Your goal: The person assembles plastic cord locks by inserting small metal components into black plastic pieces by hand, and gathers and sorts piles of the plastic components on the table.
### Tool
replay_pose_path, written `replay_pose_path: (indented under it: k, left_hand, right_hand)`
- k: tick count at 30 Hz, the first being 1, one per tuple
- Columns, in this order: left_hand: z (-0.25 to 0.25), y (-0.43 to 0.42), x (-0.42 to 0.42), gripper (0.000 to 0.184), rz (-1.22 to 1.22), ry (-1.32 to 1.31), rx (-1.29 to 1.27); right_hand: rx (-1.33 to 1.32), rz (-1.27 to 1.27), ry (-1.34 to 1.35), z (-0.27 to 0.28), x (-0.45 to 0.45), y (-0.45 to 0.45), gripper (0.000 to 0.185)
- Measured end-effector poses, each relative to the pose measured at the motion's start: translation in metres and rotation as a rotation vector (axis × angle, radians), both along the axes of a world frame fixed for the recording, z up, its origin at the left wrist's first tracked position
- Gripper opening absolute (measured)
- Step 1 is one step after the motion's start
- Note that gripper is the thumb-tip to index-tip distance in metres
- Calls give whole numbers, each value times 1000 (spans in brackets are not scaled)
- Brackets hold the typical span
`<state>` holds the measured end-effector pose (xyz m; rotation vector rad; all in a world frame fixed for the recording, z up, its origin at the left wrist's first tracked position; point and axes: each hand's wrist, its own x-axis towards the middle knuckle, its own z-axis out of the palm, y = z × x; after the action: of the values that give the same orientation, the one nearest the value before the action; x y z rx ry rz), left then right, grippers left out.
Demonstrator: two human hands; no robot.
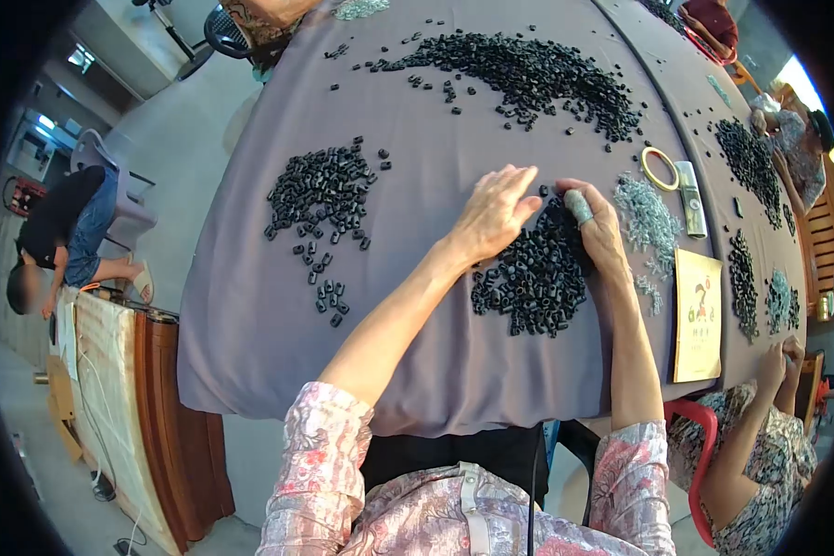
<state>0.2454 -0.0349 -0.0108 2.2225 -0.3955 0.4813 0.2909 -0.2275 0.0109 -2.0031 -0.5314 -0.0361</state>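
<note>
My left hand point(498, 213) lies over the upper left edge of a pile of small black tube-shaped pieces point(528, 287), its fingers stretched out. Along the pile's upper right side, my right hand point(598, 227) is cupped with its fingers slightly bent and touches the pieces. A pale wrapping point(578, 206) covers one digit of that hand. Some pieces between the hands are partly hidden, so I cannot tell whether any sit under the right fingers. Just right of the right hand are loose clear pieces point(646, 218).
Other black piles lie at left point(320, 190) and at the back point(528, 74) of the grey cloth point(417, 139). A tape roll point(660, 169), a narrow case point(691, 199) and a yellow booklet point(698, 315) lie right. People sit along the right; another is at far left.
</note>
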Motion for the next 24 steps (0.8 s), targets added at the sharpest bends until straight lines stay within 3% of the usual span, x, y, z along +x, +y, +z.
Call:
replay_pose_path:
  k: [3,10,13,16,20,22,24]
  left_hand:
    - [3,-11,1,45,-43,42,43]
    - [12,-2,-32,36,-210,96,-166]
    - [15,13,-45,33,-159,-41,-188]
    - [27,61,-44,32,-42,-141,-62]
    - [41,153,-30,31,272,13,-131]
    - [28,200,-15,33,413,-66,62]
    - [15,241,-3,38,499,27,118]
  right_hand:
    - [-26,95,-8,1,-7,6,22]
    - [-64,117,91,15,-34,10,18]
    - [-55,133,97,24,-44,11,18]
    - [22,102,115,23,-45,11,18]
    - [181,25,170,16,-39,10,22]
    - [188,20,159,13,-36,7,23]
    - [168,29,146,11,-35,6,24]
